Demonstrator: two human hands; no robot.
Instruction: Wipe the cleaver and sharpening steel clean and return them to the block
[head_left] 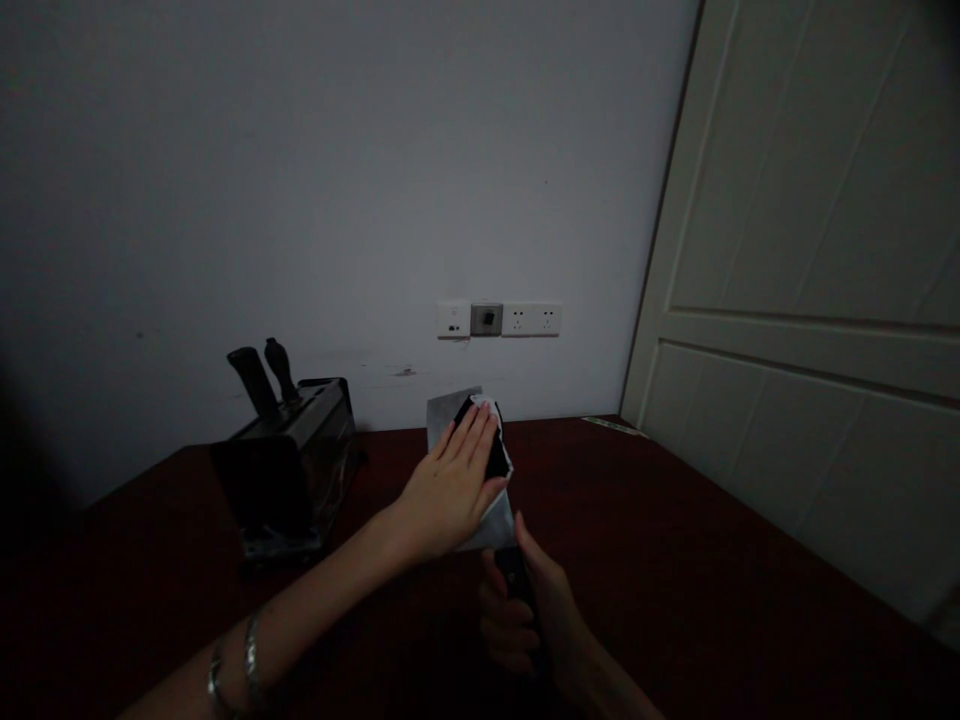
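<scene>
Near the middle of the dark red table (675,520), the right hand (525,610) is closed in a fist around the dark handle of a broad-bladed knife (444,408). Its pale grey blade points away from the person, toward the far wall. The left hand (450,490) lies flat on that blade, fingers straight and together, gripping nothing. It presses down on a black cloth (498,458) that shows past the fingertips and along the hand's right edge. A strip of the blade shows beyond the fingers on the far left side, and another strip shows just below the palm, close to the right hand's thumb. Two thin bracelets (247,665) circle the left wrist. To the left, well apart from the hands, stands a metal knife block (292,465) with two dark handles (259,380) sticking up from its top. On the far wall, above the table's back edge, runs a row of sockets (499,319). A pale panelled door (810,300) fills the right side. The light is dim, so finer detail of the cloth and the blade edge cannot be made out.
</scene>
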